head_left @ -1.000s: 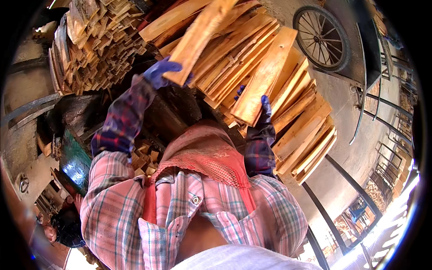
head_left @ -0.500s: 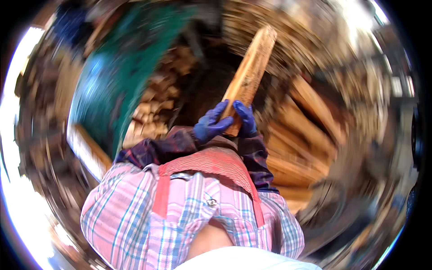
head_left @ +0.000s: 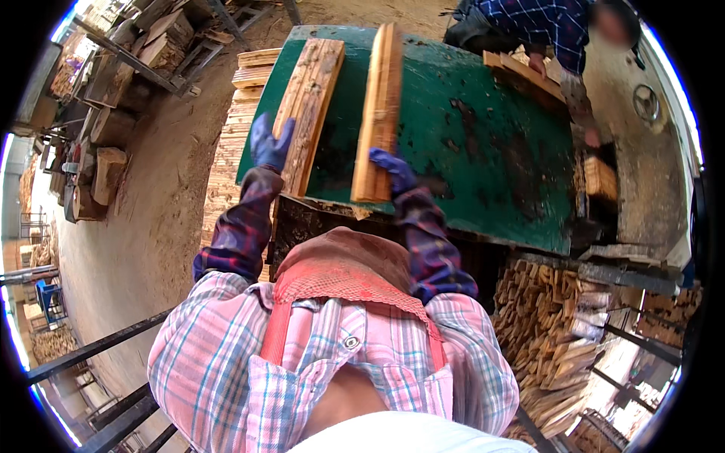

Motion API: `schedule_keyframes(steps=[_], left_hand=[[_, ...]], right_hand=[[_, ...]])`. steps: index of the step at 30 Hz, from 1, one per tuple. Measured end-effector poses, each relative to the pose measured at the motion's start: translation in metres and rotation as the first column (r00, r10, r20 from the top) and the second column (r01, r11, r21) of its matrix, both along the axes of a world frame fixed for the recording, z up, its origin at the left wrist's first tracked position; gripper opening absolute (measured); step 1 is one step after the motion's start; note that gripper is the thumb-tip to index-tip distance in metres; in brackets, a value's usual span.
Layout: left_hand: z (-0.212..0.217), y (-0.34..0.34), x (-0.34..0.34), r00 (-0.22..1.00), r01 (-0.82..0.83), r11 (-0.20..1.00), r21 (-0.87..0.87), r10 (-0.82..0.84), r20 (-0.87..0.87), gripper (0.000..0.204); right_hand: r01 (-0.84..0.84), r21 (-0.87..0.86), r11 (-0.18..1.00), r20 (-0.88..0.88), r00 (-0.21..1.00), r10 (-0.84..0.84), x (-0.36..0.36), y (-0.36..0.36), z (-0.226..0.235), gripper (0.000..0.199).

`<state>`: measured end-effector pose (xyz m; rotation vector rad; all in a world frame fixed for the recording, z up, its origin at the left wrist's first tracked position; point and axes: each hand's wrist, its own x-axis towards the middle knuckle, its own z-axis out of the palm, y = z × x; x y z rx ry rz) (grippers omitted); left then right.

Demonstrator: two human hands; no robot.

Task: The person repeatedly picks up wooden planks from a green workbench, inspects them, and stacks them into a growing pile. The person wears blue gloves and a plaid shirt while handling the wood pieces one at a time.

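A green-topped table (head_left: 438, 113) stands in front of me. On its left part lies a thick rough-sawn wooden board (head_left: 316, 98), pointing away from me. My left hand (head_left: 270, 145), in a blue-purple glove, is at that board's left edge with thumb and fingers spread. A second wooden board (head_left: 377, 113), blurred by motion, is to its right. My right hand (head_left: 394, 171), also gloved, grips this second board's right side near its close end. Whether that board rests fully on the table I cannot tell.
Stacked planks (head_left: 226, 158) line the table's left side. Across the table at the right, another person (head_left: 532, 26) handles a wooden piece (head_left: 525, 74) beside a machine with a handwheel (head_left: 646, 103). A large pile of wood pieces (head_left: 540, 332) is at lower right. Dark metal rails (head_left: 98, 347) run at lower left.
My view has swung round to the green table. Both hands held one board together; now they are apart, the right on a board and the left spread beside another.
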<state>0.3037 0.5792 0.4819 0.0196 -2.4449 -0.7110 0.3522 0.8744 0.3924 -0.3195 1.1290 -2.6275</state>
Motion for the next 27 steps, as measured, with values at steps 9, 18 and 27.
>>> schedule_keyframes(steps=[9,18,27], left_hand=[[-0.041,-0.025,-0.024,0.747,-0.051,0.983,0.178,-0.08,0.66,0.059],[-0.019,0.231,-0.086,0.82,0.361,0.849,0.386,-0.487,0.302,0.062],[-0.066,0.605,-0.048,0.175,0.339,0.395,0.854,-0.918,0.356,0.047]], right_hand=[[-0.311,0.605,0.733,0.269,0.946,0.18,-0.059,-0.083,0.009,0.041],[0.664,-0.296,0.687,0.519,0.715,-0.467,0.038,0.329,-0.029,0.023],[0.878,0.478,0.014,0.475,-0.245,-0.845,0.067,0.685,0.014,0.075]])
